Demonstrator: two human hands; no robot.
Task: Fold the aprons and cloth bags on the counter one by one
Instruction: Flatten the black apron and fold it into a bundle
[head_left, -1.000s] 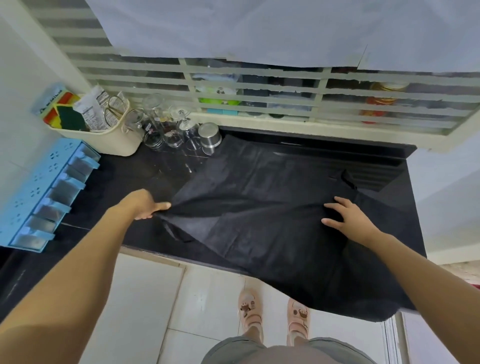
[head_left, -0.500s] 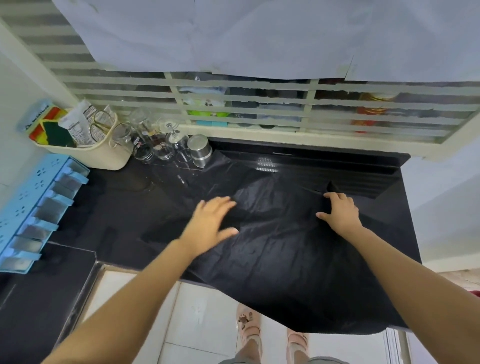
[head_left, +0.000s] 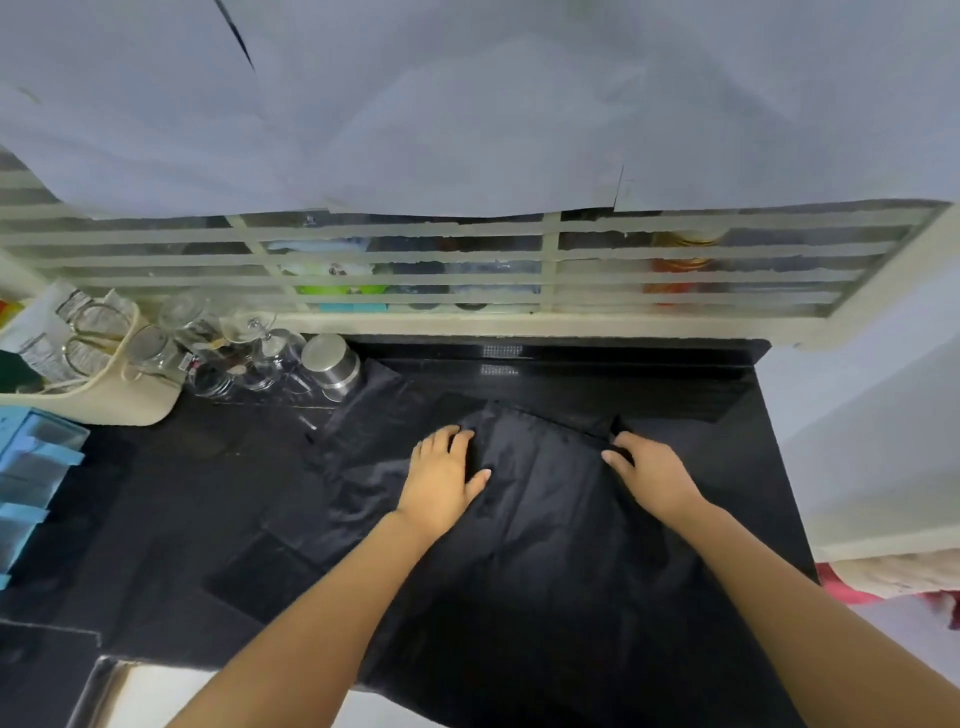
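Black cloth (head_left: 545, 519), apron or bag I cannot tell, lies on the counter (head_left: 156, 493) under both hands and runs from the fingertips back toward the person, over the front edge. Its folded top edge goes across, from the left hand (head_left: 441, 480) to the right hand (head_left: 654, 478), just beyond the fingers. The left fingers are straight and press flat on the cloth. The right fingers are curled and seem to pinch the fold's corner. One thin layer spreads outward past the left fingers, so I judge the left hand is nearer for the next fold.
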